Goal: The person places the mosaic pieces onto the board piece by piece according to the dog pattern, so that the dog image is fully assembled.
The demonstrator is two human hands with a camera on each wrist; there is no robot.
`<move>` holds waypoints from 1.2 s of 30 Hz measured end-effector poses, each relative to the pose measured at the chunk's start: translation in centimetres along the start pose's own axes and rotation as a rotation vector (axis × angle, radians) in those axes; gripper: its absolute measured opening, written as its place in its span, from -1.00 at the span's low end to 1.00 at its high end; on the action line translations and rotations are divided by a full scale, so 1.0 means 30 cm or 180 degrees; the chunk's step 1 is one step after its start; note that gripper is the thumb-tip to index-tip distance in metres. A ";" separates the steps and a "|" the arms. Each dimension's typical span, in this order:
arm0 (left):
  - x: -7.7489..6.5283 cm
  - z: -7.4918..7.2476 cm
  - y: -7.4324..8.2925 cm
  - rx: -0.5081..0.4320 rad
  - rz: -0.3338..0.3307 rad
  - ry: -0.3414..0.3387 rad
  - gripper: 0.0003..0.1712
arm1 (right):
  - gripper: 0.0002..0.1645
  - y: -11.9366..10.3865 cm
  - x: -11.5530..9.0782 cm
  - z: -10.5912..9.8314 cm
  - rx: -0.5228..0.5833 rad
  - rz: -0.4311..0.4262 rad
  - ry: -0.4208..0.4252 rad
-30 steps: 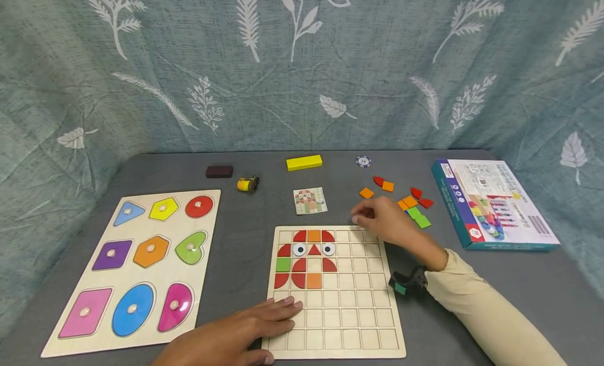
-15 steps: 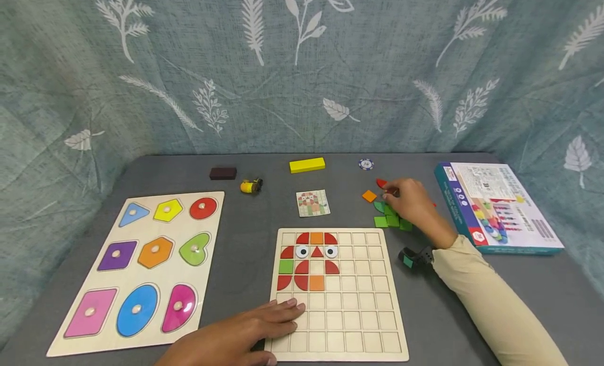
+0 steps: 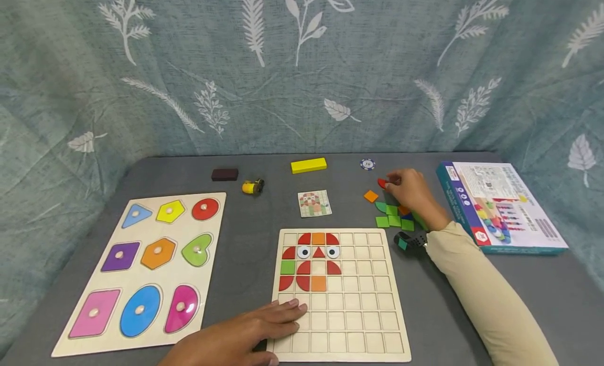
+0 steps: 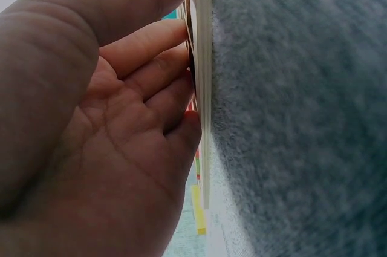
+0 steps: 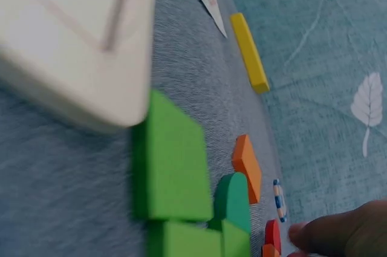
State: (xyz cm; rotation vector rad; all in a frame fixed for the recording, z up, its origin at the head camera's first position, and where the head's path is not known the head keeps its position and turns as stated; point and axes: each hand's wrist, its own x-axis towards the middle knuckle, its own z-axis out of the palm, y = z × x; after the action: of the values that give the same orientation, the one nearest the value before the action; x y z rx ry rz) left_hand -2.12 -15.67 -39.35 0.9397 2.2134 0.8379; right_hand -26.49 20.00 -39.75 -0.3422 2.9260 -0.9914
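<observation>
Head view: your left hand (image 3: 250, 329) lies flat with relaxed fingers over the lower left corner of the gridded board (image 3: 356, 320), grasping nothing. Red, orange and green tiles and two eye pieces sit in its upper left cells. Your right hand (image 3: 410, 190) reaches beyond the board's upper right corner, its fingertips at a red tile (image 3: 381, 183) on the grey table (image 3: 250, 250). Whether they pinch it cannot be told. The tile looks thin and smooth, so a grip on its edge alone could let it skid or flip. Loose green tiles (image 3: 394, 221) lie below your wrist, and a black wrist device (image 3: 409, 242) hangs just beside them; a low return might scatter them or knock the board.

Left wrist view: your thumb is at the board's edge, the fingers resting along its face, uncurled. A sideways push there could shift the board and jar its tiles.

Right wrist view: one blurred fingertip appears just beside the red tile, which has an orange piece (image 5: 270, 250) close by. Closing carelessly could catch or nudge that piece too.
</observation>
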 end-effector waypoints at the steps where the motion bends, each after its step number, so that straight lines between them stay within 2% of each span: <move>1: 0.001 0.000 -0.001 0.0002 0.0026 -0.0002 -0.34 | -0.61 0.001 0.005 0.001 -0.0002 0.0051 -0.0005; 7: 0.006 0.004 -0.001 -0.0004 0.0115 -0.0003 -0.34 | -0.60 0.004 0.033 0.010 -0.0164 0.0283 -0.0058; 13: 0.004 0.005 0.000 -0.0015 0.0067 -0.0001 -0.33 | -0.67 -0.002 0.046 0.018 -0.0358 0.0301 -0.0235; 18: -0.001 0.005 -0.004 -0.0017 0.0108 0.0006 -0.34 | -0.73 -0.007 0.044 0.025 -0.0395 0.0178 -0.0255; 26: -0.003 0.006 -0.007 -0.0020 0.0106 0.0000 -0.33 | -0.76 -0.019 0.022 0.032 -0.0209 -0.0152 -0.0044; 32: -0.002 0.002 -0.008 0.0014 0.0068 -0.0018 -0.34 | -0.76 -0.052 -0.012 0.020 0.0019 -0.0542 -0.0271; 36: -0.001 0.001 -0.007 0.0027 0.0052 0.0012 -0.34 | -0.75 -0.078 -0.032 0.021 0.0207 -0.0699 -0.0327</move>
State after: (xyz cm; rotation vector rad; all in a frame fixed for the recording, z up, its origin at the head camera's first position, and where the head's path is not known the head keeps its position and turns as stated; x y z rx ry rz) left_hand -2.16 -15.79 -39.52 0.9622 2.2168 0.8389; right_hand -25.03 18.03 -38.88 -0.7016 2.8014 -1.0558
